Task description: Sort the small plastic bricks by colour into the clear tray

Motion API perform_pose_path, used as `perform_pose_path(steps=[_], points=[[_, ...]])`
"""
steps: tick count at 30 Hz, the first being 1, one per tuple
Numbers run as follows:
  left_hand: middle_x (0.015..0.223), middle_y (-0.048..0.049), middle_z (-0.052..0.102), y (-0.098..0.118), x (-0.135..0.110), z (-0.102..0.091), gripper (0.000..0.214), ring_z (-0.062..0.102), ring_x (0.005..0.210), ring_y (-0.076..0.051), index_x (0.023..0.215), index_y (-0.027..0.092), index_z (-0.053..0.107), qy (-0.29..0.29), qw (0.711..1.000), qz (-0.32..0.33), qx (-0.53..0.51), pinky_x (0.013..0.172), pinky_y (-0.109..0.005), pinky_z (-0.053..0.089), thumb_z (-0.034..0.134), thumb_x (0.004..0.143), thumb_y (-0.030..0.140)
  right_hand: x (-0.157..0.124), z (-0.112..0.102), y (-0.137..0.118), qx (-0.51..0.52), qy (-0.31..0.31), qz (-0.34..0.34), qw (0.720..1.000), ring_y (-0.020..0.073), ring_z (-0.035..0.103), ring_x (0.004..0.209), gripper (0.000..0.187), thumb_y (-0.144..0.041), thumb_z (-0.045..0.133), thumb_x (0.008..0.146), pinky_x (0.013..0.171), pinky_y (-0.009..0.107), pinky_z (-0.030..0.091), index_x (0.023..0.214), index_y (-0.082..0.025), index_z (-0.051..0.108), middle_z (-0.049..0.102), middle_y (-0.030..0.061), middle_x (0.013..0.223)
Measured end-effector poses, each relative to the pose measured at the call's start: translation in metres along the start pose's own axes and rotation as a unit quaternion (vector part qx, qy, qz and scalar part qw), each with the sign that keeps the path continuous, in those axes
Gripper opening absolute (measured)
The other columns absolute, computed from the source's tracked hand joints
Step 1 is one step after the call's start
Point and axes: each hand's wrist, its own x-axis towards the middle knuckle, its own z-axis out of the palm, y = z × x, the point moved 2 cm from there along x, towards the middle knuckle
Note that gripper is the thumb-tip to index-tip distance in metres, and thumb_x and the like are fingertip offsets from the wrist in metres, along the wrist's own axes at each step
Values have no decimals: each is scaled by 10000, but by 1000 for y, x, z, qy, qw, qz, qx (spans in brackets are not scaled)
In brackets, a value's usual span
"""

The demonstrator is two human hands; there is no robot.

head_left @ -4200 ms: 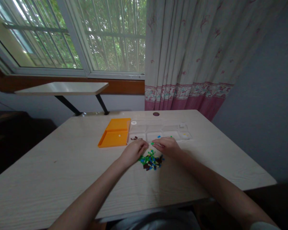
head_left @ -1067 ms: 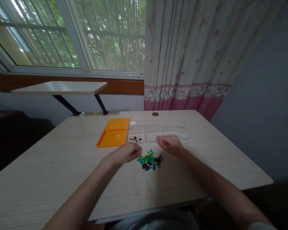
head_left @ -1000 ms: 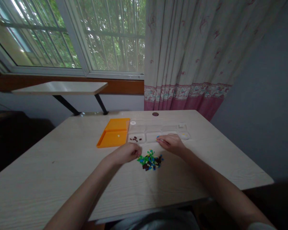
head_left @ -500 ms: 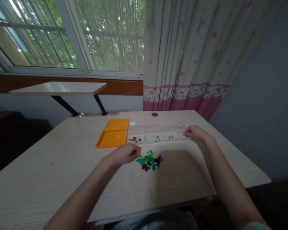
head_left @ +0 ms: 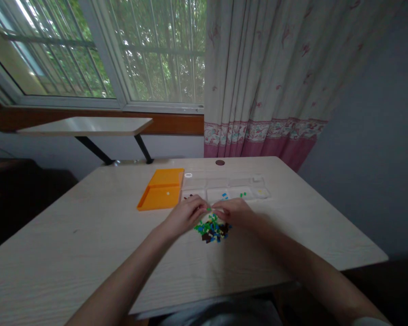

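Observation:
My left hand (head_left: 187, 213) and my right hand (head_left: 236, 212) meet fingertip to fingertip over the near side of the clear tray. Between them is a small green building brick (head_left: 209, 209), pinched by the left fingers and met from the right by the closed right fingers. Just below lies a loose pile of tiny bricks (head_left: 213, 230) in green, blue, dark brown and pale yellow. Behind the hands, the clear compartment tray (head_left: 246, 182) has blue bricks (head_left: 224, 196), green bricks (head_left: 243, 194) and a yellow piece (head_left: 260, 191) in separate compartments. Brown bricks (head_left: 189, 196) are partly hidden by my left hand.
An open orange case (head_left: 153, 199) with one small white piece (head_left: 167, 193) lies left of the tray. A raised shelf (head_left: 88, 124) on black legs stands at the back left of the wooden table (head_left: 88, 253). A curtain (head_left: 258, 90) hangs behind.
My right hand has come from the tray's right end leftward to the left hand, leaving a yellow piece in the end compartment. My left hand has shifted slightly right; a green brick now shows.

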Motion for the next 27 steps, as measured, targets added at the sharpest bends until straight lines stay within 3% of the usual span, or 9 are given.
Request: perform_pose_path(steps=[3,7,19,27], points=[[817,-44,554,2,0,0,164,505,760,-134,832,154,553,-7,1000,8,-3,680,-222,384,417,864,241,-2,8,-13,2,26,-4,1000,93,567,531,159,-308,545,801,542,184,382,861,-205,650,669,-7,659],[824,-43,550,1,-1,1,166,504,762,-135,843,157,550,-11,1000,17,2,682,-229,382,409,866,243,-3,4,-9,11,47,4,999,89,558,509,178,-342,540,807,532,186,383,827,-202,647,654,-18,621],[828,-42,561,3,-1,2,153,512,775,-137,862,162,567,-32,999,14,20,679,-218,382,438,853,244,-4,3,-9,32,53,-25,998,85,552,509,168,-298,516,813,526,180,389,802,-199,651,652,-13,610],[877,-49,606,-13,-4,1,199,559,810,-137,848,182,632,-147,986,31,66,713,-202,406,435,819,175,-5,-6,1,58,167,-2,984,102,599,572,204,-323,507,836,591,192,443,821,-199,668,679,28,673]])
